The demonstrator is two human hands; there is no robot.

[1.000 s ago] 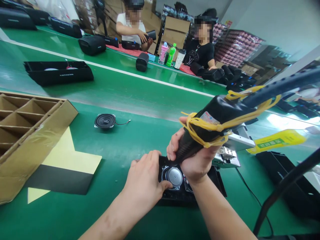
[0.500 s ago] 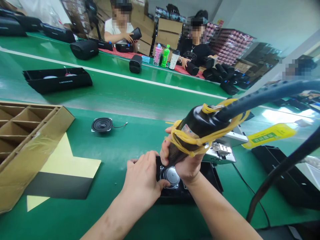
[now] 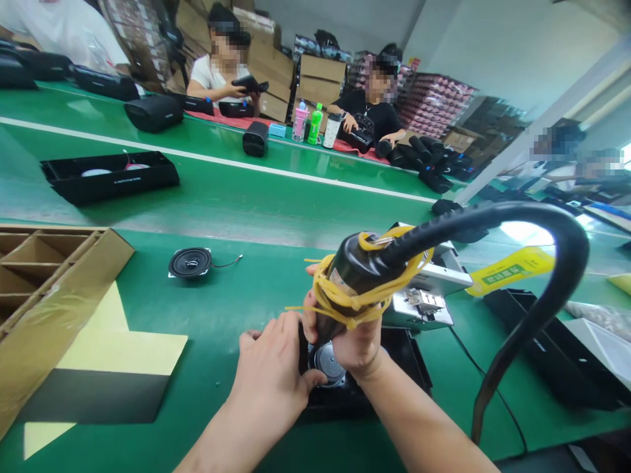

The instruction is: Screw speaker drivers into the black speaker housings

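My right hand (image 3: 357,341) is wrapped round a black power tool (image 3: 352,263) bound with yellow bands, tilted over a black housing (image 3: 404,355). The tool's tip is hidden behind my fingers. My left hand (image 3: 276,361) grips the left edge of that housing, its thumb beside a round silver speaker back (image 3: 329,362) set in it. On the green table to the left, a loose speaker (image 3: 190,263) lies cone up with a short wire.
A cardboard divider box (image 3: 73,282) and yellow and dark sheets (image 3: 123,351) lie left. A metal device (image 3: 424,305), yellow packet (image 3: 510,269) and black housing (image 3: 557,348) are right. A thick cable (image 3: 566,243) arches beside my right arm. People sit across the table.
The view has shifted, so the table's things appear lower and further left. Both hands keep their holds. Across the table, a person has lowered a black case and another has moved their hands.
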